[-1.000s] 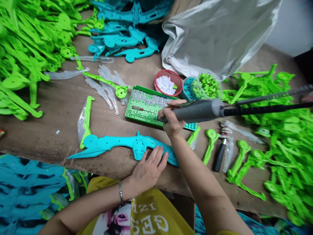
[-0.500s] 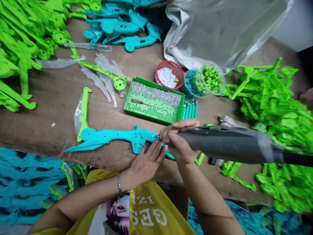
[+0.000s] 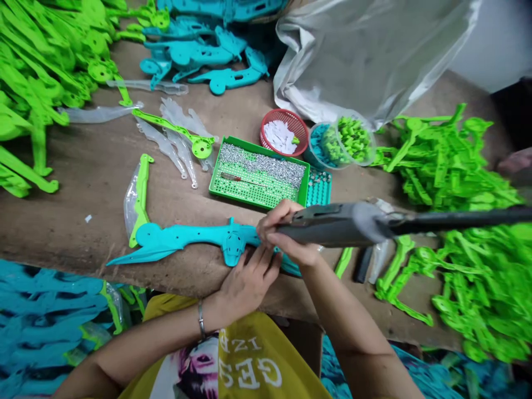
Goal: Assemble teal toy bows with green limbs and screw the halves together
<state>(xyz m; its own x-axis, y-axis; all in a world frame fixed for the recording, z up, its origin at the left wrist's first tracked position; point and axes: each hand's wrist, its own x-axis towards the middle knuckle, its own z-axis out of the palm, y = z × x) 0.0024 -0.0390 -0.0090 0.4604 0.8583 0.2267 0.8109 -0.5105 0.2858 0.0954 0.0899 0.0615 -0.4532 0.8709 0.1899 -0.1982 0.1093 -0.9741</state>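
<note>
My right hand (image 3: 286,230) is wrapped round the front end of a dark grey power screwdriver (image 3: 336,224), whose tip is hidden by the fingers over a blue plastic part (image 3: 199,234). That part lies lengthwise near the table's front edge. Against its near side, my left hand (image 3: 249,280) presses with fingers extended, just below the right hand. A green arm piece with a clear blade (image 3: 141,194) adjoins the blue part's left end. Behind the hands stands a green tray (image 3: 257,172) with many screws and a small red-handled screwdriver (image 3: 233,177).
Green parts (image 3: 453,160) are heaped at right, more (image 3: 45,66) at far left. Blue parts (image 3: 199,50) lie at the back. A red basket (image 3: 285,133) and clear tubs (image 3: 353,138) stand behind the tray, near a pale sack (image 3: 353,61).
The power screwdriver has tilted, its rear end swinging up and towards the camera, and my right hand has shifted slightly left with it. My left hand stays on the blue part.
</note>
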